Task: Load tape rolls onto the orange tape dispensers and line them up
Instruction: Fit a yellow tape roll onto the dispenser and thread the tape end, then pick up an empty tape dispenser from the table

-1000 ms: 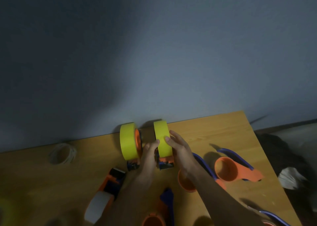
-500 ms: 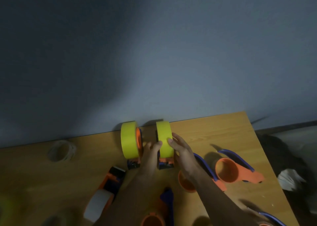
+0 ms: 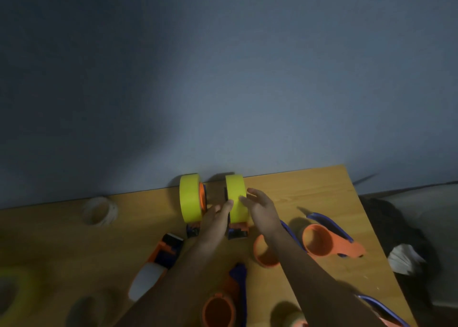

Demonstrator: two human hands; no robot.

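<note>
Against the far edge of the wooden table (image 3: 309, 190), close to the grey wall (image 3: 223, 78), two loaded dispensers stood upright side by side. The left yellow roll (image 3: 189, 199) sat on its orange hub, and the right yellow roll (image 3: 235, 197) stood just beside it with a narrow gap between them. They stood on edge, probably so that the row stays straight and takes little room.

The left hand (image 3: 214, 221) lay in that gap, its fingers straight and together, the tips touching the left face of the right yellow roll. The right hand (image 3: 262, 210) was at the other side of the same roll, fingers stretched and a little apart, touching its outer band; neither hand was curled around it. I judge that the two hands steadied the dispenser from both sides to set it parallel to its neighbour, rather than to lift it.

Nearer to the person lay the work not yet done: an empty orange dispenser (image 3: 324, 243) with a blue handle at the right, another empty dispenser (image 3: 220, 309) at the bottom, and a dispenser with a white roll (image 3: 158, 264) lying on its side. A pale tape roll (image 3: 100, 211) waited at the left, well apart from the row.
</note>
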